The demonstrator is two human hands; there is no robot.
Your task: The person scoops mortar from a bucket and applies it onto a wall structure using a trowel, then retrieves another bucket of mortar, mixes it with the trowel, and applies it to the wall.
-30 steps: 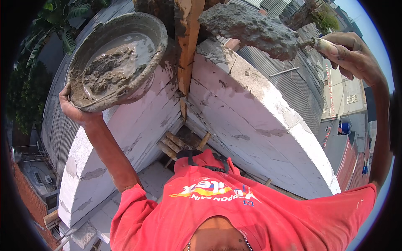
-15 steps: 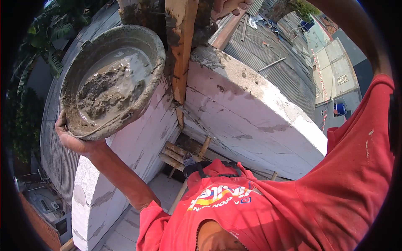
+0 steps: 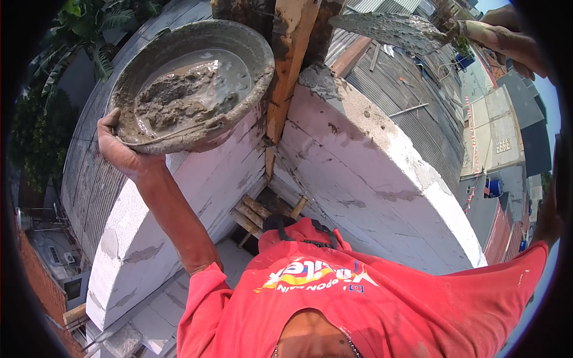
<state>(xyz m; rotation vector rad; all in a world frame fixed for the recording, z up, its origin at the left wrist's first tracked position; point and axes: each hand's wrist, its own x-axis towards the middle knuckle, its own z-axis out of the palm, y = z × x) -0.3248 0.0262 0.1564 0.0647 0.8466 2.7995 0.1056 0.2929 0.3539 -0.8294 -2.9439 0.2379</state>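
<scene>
My left hand [image 3: 123, 148] grips the near-left rim of a round, mortar-crusted basin [image 3: 197, 136], tilted toward me. Inside the basin is wet grey mortar [image 3: 176, 95], lumpy on the left and watery toward the far right. Raised at the upper right, my right hand [image 3: 510, 40] is closed around the handle end of a trowel [image 3: 394, 31]. Grey mortar smears coat the trowel's pointed blade, which reaches left toward the wooden post [image 3: 292, 65] in the wall corner. Just below the blade lies the mortar-covered top end of the right block wall [image 3: 358, 113].
Another white block wall [image 3: 146, 232] runs along the left, meeting the right one at the post. Wooden planks [image 3: 250, 215] lie down in the corner. Beyond are corrugated roofs [image 3: 412, 101], blue tanks and buildings at right, and leafy plants [image 3: 48, 113] at left.
My right hand has swung out to the right from beside the post, bringing the trowel into view. The view has shifted, so the basin appears farther right and slightly higher.
</scene>
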